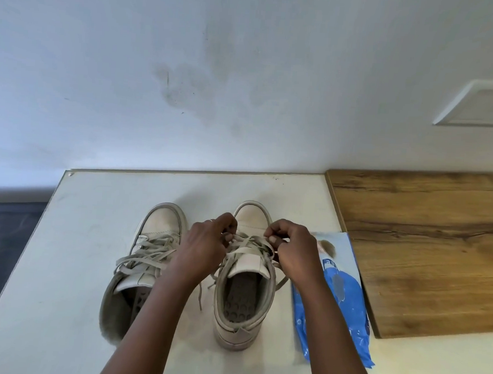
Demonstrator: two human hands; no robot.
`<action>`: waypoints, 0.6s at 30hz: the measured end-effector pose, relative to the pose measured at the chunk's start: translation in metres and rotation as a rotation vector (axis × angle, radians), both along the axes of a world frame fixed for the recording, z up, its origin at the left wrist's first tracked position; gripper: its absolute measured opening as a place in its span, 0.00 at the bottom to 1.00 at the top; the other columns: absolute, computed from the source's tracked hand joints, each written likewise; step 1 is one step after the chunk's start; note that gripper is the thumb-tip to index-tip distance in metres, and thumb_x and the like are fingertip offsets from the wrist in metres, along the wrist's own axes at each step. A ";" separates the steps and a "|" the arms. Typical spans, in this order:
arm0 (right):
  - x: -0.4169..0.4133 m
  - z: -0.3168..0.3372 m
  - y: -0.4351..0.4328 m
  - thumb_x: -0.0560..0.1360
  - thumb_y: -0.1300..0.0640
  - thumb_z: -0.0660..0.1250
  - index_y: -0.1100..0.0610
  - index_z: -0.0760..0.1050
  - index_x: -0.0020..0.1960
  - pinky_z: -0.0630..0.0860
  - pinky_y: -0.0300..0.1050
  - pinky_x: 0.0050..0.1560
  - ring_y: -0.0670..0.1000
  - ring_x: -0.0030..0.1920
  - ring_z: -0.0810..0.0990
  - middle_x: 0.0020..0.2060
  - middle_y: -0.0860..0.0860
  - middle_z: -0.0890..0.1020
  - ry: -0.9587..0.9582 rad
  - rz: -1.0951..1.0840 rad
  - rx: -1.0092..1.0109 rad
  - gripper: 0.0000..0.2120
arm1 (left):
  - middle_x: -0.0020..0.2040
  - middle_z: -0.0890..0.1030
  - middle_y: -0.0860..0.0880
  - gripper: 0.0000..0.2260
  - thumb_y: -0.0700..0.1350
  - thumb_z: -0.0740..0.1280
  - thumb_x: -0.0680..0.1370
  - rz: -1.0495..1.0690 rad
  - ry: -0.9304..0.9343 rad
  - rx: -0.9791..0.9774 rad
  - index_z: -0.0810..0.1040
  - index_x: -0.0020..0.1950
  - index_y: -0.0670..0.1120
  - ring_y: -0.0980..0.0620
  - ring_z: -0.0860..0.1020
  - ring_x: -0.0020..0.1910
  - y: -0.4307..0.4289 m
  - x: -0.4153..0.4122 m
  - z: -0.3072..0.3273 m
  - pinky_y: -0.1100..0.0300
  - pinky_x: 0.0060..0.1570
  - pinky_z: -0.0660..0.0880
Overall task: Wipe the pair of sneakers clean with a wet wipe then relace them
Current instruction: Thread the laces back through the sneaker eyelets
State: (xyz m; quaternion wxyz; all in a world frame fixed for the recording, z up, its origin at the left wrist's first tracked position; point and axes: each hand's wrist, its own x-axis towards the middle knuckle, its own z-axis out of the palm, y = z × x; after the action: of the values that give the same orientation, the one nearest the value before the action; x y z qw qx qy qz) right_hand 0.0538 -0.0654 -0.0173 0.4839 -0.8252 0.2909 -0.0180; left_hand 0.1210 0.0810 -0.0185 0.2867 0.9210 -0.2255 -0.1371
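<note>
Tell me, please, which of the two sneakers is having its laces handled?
The sneaker next to the blue pack: the left hand and right hand both pinch its laces. On the other sneaker the laces lie loose, held by neither.

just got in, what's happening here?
A person is working on the right-hand sneaker: the left hand and right hand each pinch its lace near the toe end. Whether they are unlacing or relacing cannot be told. The other sneaker stands beside it, laces loose. A blue pack lies on the table untouched.
</note>
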 end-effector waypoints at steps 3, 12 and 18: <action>-0.001 -0.001 -0.004 0.71 0.72 0.66 0.51 0.79 0.35 0.80 0.43 0.42 0.49 0.38 0.81 0.34 0.47 0.82 0.042 -0.017 0.046 0.16 | 0.39 0.80 0.54 0.11 0.34 0.63 0.77 0.045 0.084 -0.097 0.77 0.45 0.50 0.56 0.78 0.40 0.005 0.002 -0.001 0.71 0.36 0.70; 0.007 -0.004 0.006 0.72 0.71 0.61 0.58 0.80 0.43 0.69 0.37 0.38 0.49 0.40 0.76 0.38 0.52 0.81 0.025 0.003 -0.185 0.12 | 0.41 0.84 0.47 0.11 0.31 0.64 0.74 0.048 -0.012 -0.122 0.83 0.47 0.44 0.56 0.80 0.38 0.003 0.001 0.000 0.65 0.41 0.75; 0.014 -0.006 0.008 0.74 0.71 0.59 0.56 0.78 0.46 0.63 0.35 0.32 0.48 0.38 0.72 0.35 0.47 0.75 -0.029 -0.028 -0.159 0.13 | 0.43 0.83 0.44 0.13 0.31 0.59 0.74 0.068 -0.101 -0.073 0.78 0.52 0.43 0.43 0.79 0.44 -0.001 0.000 -0.002 0.48 0.42 0.74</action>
State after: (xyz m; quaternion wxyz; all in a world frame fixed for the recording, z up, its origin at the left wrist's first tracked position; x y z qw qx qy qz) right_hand 0.0674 -0.0577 -0.0233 0.4206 -0.8565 0.2930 -0.0599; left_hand 0.1215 0.0800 -0.0207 0.3127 0.9228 -0.2132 -0.0726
